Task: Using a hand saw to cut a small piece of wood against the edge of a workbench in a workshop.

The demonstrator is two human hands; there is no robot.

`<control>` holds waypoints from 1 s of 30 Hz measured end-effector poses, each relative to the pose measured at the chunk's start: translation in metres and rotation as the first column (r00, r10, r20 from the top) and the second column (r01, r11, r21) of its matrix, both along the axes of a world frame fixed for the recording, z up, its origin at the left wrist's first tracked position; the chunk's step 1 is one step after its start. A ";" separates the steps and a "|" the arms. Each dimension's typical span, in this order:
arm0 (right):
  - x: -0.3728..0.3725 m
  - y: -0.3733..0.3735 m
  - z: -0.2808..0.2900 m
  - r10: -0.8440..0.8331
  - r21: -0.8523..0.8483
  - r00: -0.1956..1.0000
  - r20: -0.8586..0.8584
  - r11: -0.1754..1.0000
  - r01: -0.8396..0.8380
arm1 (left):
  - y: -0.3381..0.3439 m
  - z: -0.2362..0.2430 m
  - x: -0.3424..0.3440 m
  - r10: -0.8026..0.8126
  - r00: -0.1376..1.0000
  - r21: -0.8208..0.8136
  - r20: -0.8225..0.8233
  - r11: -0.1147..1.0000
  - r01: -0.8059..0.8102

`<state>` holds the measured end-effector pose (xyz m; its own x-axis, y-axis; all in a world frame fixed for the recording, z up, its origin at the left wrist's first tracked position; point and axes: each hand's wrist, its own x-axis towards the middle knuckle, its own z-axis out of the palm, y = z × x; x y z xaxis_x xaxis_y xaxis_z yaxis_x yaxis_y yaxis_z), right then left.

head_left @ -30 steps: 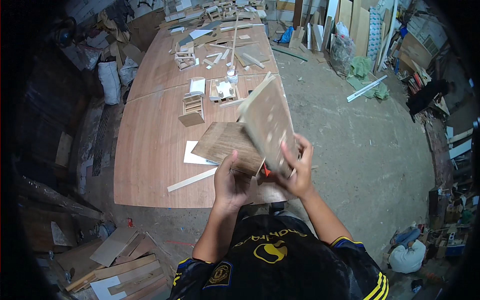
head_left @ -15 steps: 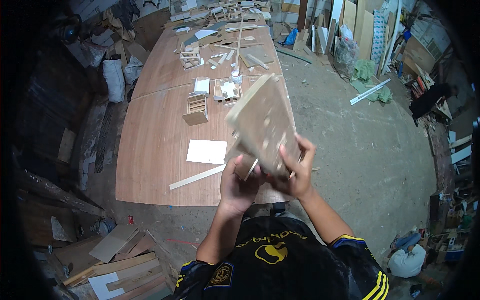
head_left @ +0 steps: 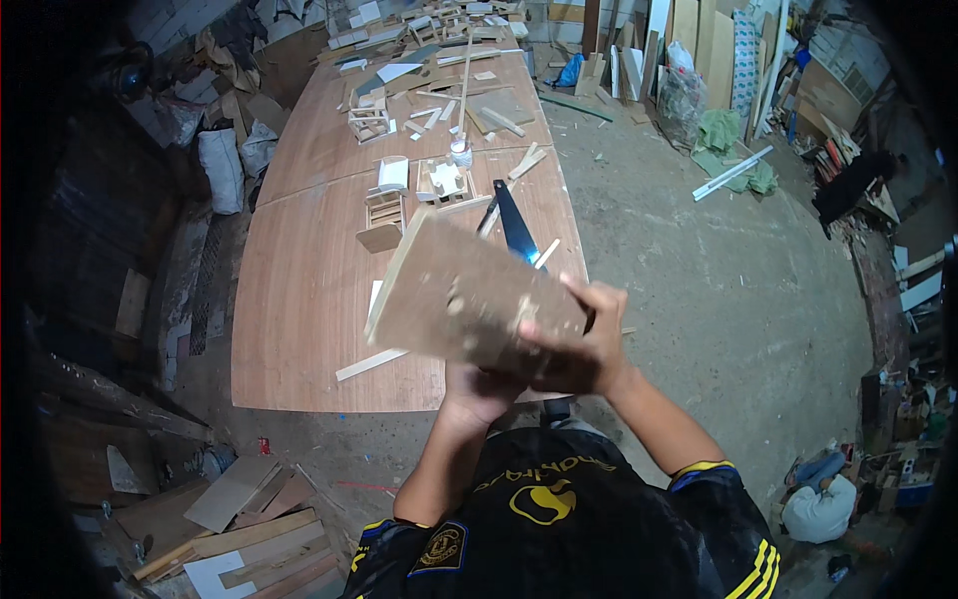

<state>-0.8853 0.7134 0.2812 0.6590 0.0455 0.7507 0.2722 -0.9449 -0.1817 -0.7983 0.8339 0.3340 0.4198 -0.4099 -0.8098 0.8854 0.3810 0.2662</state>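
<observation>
My right hand (head_left: 599, 334) grips the right end of a blurred, tan wooden board (head_left: 434, 280), raised and tilted over the near end of the plywood table (head_left: 289, 290). My left hand (head_left: 477, 394) is under the board, its fingers hidden. Just beyond the board lie a dark-bladed handsaw (head_left: 517, 225) and a pale strip (head_left: 547, 255). Another strip (head_left: 364, 367) is at the lower left, beside a white sheet mostly covered from view. Small wooden furniture-like pieces (head_left: 384, 215) stand farther up the table.
Wood offcuts (head_left: 429, 75) crowd the far end. Planks (head_left: 714, 50), a green sheet (head_left: 718, 135) and white lengths (head_left: 728, 175) line the upper right. Boards (head_left: 239, 539) are piled at lower left. A dark shape (head_left: 848, 195) and a white-and-blue shape (head_left: 818, 504), both unclear, sit at right.
The board in my right hand has swung down to the left, from upright to lying crosswise over my left hand. The darker board seen earlier is now hidden; the handsaw has come into view.
</observation>
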 end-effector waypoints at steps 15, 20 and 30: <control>-0.005 -0.017 -0.035 0.010 0.944 0.995 0.095 0.317 -0.093 | 0.034 -0.085 0.029 0.117 0.844 -0.109 0.524 0.992 -0.070; -0.022 -0.013 -0.050 0.078 0.989 0.996 0.040 0.136 -0.051 | 0.057 -0.110 0.049 -0.151 0.391 0.223 0.908 0.964 -0.144; -0.024 0.001 -0.058 0.251 0.957 0.966 0.065 -0.291 0.012 | 0.082 -0.118 0.081 -0.353 -0.152 0.289 0.923 0.898 -0.332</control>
<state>-0.9090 0.7143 0.2233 0.8316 -0.5407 -0.1271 0.2049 0.5112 -0.8347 -0.7170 0.9161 0.2158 0.8261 -0.3037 0.4746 -0.5089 -0.0405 0.8599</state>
